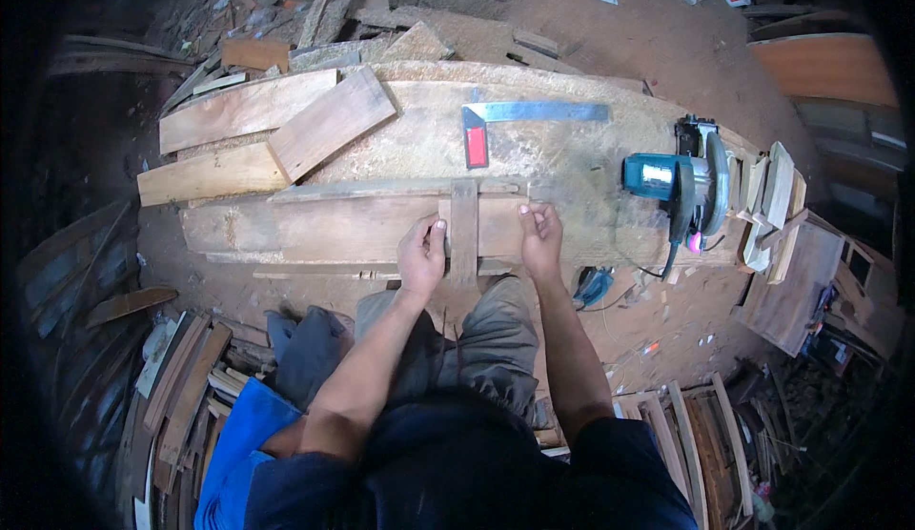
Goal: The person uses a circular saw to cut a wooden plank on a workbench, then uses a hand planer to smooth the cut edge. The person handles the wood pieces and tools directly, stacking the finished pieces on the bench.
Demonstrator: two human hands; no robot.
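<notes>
A short wooden board (501, 229) lies over a long plank, with a narrow wooden strip (464, 230) crossing it upright in the picture. At the short board's left edge, my left hand (421, 255) is closed, thumb and curled fingers at its side. My right hand (541, 239) pinches the right edge near the far corner. The long plank (324, 230) runs left beneath my hands along the bench's near side. Beyond them lies a try square (538, 112) with a metal blade and a red and dark stock. My fingers partly hide the board's edges.
A teal circular saw (658, 175) stands at the bench's right end, its cord hanging over the near edge. Loose boards (334, 122) lie at the left on the sawdust-covered bench (410, 139). A person in blue (250, 435) is close at my left. Stacked timber (686, 444) is behind right.
</notes>
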